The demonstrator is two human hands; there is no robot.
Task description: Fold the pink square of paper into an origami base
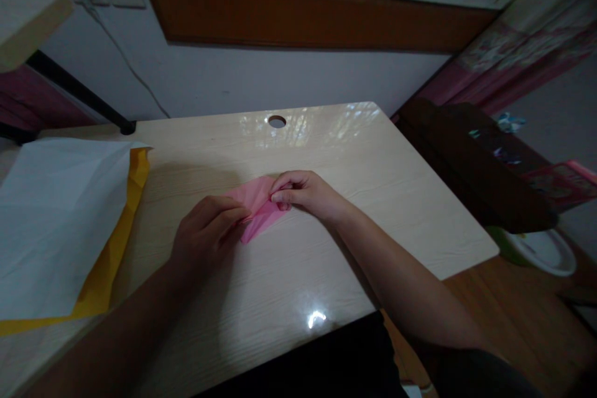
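A small folded pink paper [259, 208] lies on the light wooden table [298, 273], near its middle. My left hand [205, 230] presses its fingers on the paper's left side. My right hand [303, 193] pinches the paper's upper right edge between thumb and fingers. The hands hide part of the paper.
A white sheet [51, 217] lies over a yellow sheet [116, 242] at the table's left. A round cable hole [277, 121] sits near the far edge. To the right stand a dark chair [476, 168] and a white bowl [545, 252] on the floor.
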